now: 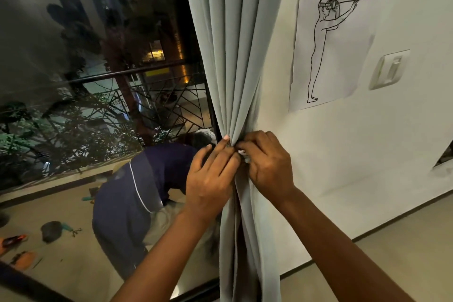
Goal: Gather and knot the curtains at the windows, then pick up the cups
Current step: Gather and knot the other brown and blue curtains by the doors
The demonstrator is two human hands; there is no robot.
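A pale grey-green curtain [232, 56] hangs in folds between the window and the wall, pinched narrow at mid-height. My left hand [210, 176] grips the gathered folds from the window side, fingers wrapped over the cloth. My right hand [267, 167] presses in from the wall side, its fingers closed on the same bunch and touching the left fingertips. What lies under the fingers is hidden. Below the hands the curtain falls loose to the floor. No cups are in view.
A large dark window [98, 81] fills the left, with a balcony railing [137, 71] outside and a person in dark blue [137, 193] bent over beyond the glass. On the white wall hang a paper drawing [335, 39] and a light switch [389, 68].
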